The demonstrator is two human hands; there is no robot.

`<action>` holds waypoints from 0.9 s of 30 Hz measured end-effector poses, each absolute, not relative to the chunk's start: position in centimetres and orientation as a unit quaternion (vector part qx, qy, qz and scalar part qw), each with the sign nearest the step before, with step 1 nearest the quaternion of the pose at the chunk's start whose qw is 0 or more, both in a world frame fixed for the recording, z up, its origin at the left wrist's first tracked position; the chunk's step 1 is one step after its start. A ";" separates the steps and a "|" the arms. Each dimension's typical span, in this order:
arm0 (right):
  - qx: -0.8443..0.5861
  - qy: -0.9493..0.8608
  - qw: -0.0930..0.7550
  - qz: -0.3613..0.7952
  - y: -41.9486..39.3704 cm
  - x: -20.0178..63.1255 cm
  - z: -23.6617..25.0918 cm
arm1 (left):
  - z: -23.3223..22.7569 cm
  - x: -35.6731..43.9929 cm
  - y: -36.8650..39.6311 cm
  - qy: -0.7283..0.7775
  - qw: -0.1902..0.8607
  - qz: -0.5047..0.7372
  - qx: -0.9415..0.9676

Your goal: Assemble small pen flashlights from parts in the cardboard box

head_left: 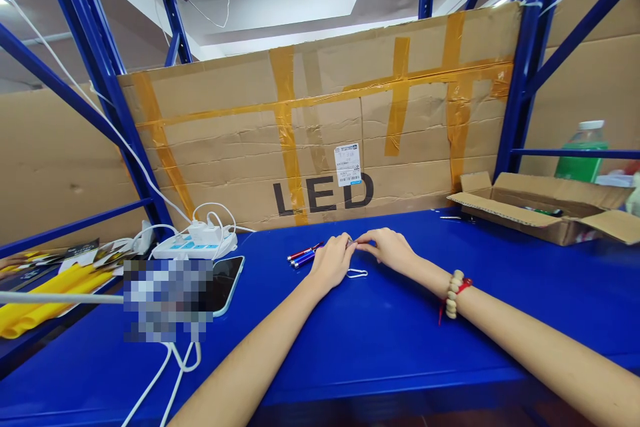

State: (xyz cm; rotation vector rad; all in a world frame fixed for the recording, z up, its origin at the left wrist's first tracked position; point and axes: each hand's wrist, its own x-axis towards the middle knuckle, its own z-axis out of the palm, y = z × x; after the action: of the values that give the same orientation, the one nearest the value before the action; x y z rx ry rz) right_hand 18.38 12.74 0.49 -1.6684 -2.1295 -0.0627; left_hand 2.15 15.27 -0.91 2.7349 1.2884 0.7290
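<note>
My left hand (331,261) and my right hand (389,248) meet at the fingertips above the blue tabletop. Both are closed in a pinch around something small between them, too hidden by the fingers to make out. A silver carabiner (357,273) lies on the surface just below the fingertips. Several slim metallic tubes, red and blue, lie beside my left hand, among them a red one (300,254) and a blue one (306,260); my hand partly covers their right ends. A beaded bracelet (453,295) circles my right wrist.
At left, a phone (230,283) lies beside a pixelated patch, a white power strip (187,245) and loose white cables (173,363). An open cardboard box (540,203) stands at back right. A large taped cardboard sheet (240,153) closes the rear, between blue posts (527,67).
</note>
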 end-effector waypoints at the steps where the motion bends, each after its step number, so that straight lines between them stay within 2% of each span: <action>1: -0.605 -0.768 0.210 -0.020 12.8 18.3 0.4 | -0.9 2.2 15.2 0.415 0.018 0.234 0.879; 27: -0.624 -0.758 0.193 -0.006 13.3 18.4 -0.1 | -1.1 2.3 15.3 0.416 0.013 0.231 0.879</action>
State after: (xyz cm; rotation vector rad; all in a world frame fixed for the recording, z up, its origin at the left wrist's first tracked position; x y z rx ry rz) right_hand 18.44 13.33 -0.06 -1.7499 -2.1265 -0.0181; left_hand 2.27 15.35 -1.06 2.7394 1.2963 0.7192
